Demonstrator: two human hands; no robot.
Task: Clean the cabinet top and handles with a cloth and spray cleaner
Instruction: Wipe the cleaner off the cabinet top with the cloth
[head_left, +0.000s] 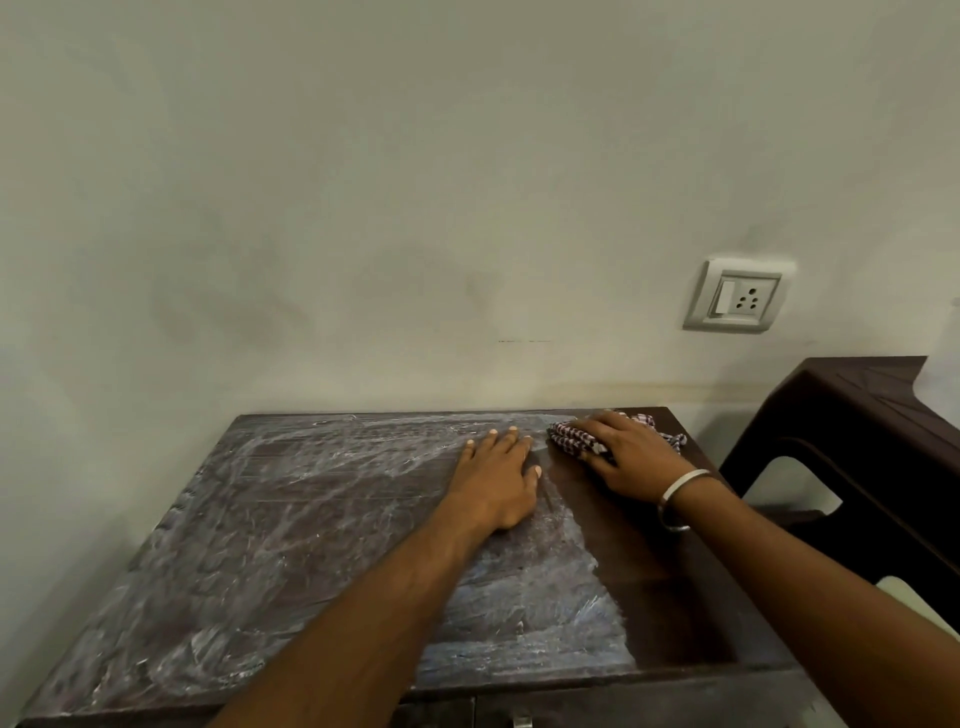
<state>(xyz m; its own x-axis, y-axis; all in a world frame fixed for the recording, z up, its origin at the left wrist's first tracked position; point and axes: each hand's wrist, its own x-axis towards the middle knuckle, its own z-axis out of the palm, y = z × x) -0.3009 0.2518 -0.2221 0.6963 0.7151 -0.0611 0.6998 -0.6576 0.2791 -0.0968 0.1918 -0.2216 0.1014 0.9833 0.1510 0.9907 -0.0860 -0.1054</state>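
Note:
The dark wooden cabinet top is smeared with whitish streaks over most of its surface; a strip along its right side looks dark and clean. My left hand lies flat on the top with fingers straight, palm down. Just to its right, my right hand presses a bunched checked cloth against the far right corner of the top, fingers spread over it. A metal bangle sits on my right wrist. No spray bottle is in view. A small metal handle shows at the bottom edge.
A plain wall rises directly behind the cabinet, with a white switch and socket plate at the right. A dark brown plastic stool or chair stands close to the cabinet's right side.

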